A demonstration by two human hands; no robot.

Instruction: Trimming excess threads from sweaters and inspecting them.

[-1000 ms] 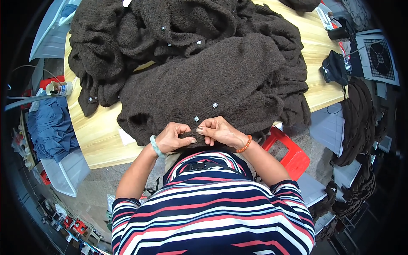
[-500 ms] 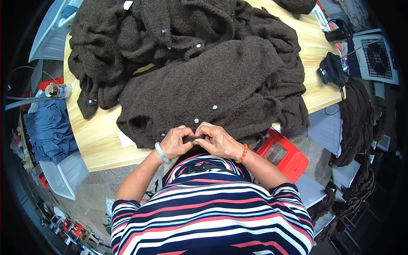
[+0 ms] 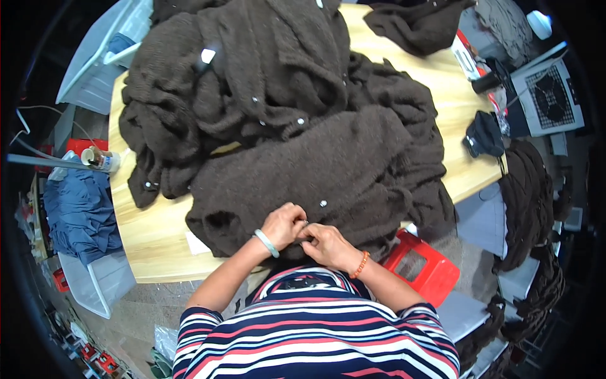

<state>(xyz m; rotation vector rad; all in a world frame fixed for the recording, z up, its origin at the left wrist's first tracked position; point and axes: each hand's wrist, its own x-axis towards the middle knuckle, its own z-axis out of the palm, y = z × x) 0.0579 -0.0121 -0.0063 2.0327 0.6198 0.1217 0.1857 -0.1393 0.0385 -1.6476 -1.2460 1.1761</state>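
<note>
Both hands have slid a little along the near hem since the earlier frames, staying pinched together at the cardigan's edge; the view has shifted too. Left hand (image 3: 283,225) and right hand (image 3: 326,243) meet at the front edge of the dark brown cardigan (image 3: 315,177), which lies spread on the wooden table (image 3: 151,234), its hem hanging toward the person. Fingers of both hands are curled closed on a small fold of knit by a button (image 3: 304,222); whether the button itself is gripped I cannot tell. Another white button (image 3: 323,203) sits just above. More brown knitwear (image 3: 252,82) is heaped behind. Red stool (image 3: 420,268) at right, blue cloth (image 3: 79,208) at left. Step looks like fastening or checking a button at the hem. Next move likely needs fine fingertip work: line the button up with its hole and keep the fabric taut.
</note>
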